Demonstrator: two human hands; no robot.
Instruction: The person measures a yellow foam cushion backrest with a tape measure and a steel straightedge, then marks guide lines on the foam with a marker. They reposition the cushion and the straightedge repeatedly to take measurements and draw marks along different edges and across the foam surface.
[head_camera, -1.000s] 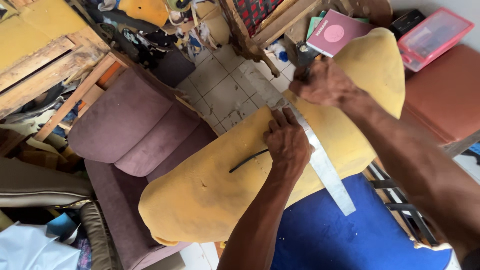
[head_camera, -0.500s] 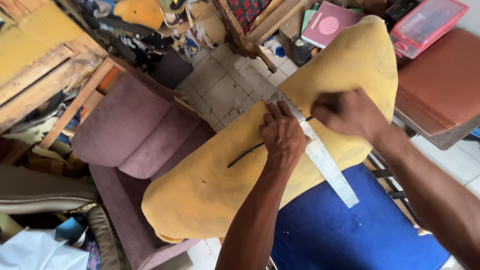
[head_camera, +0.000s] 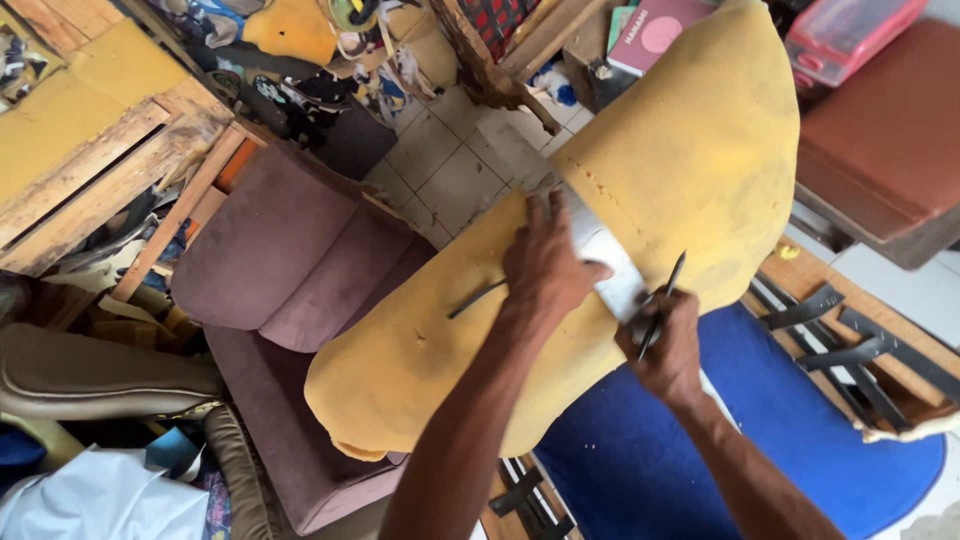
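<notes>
A large slab of yellow foam (head_camera: 690, 170) lies slantwise across the middle of the view, its wider end toward the upper right and its rolled lower end toward the lower left. Across the foam lies a flat metal straightedge (head_camera: 590, 240), running from the tiled floor (head_camera: 440, 170) side above the foam down to the foam's lower edge. The left hand (head_camera: 545, 265) presses flat on the straightedge, fingers spread and released rather than clenched, pinning the metal against the foam. A short dark line (head_camera: 475, 298) shows on the foam just left of this hand.

At the lower end of the straightedge, on the foam's lower edge, the right hand (head_camera: 665, 350) is clenched around a thin dark pen-like tool (head_camera: 665, 300), whose upper end points up over the foam, beside the metal edge.

Below the foam sits a blue round cushion (head_camera: 640, 460). Left of the foam stands a mauve armchair (head_camera: 270, 270), which the foam's lower end overlaps. Right of the foam, a brown padded seat (head_camera: 890, 130) lies near the upper corner, and dark metal strips (head_camera: 850, 350) rest on a wooden frame lower down. Above the foam are a pink book (head_camera: 665, 30) and a clear pink-lidded box (head_camera: 845, 35). Far left of the foam are wooden pallets (head_camera: 90, 180).
</notes>
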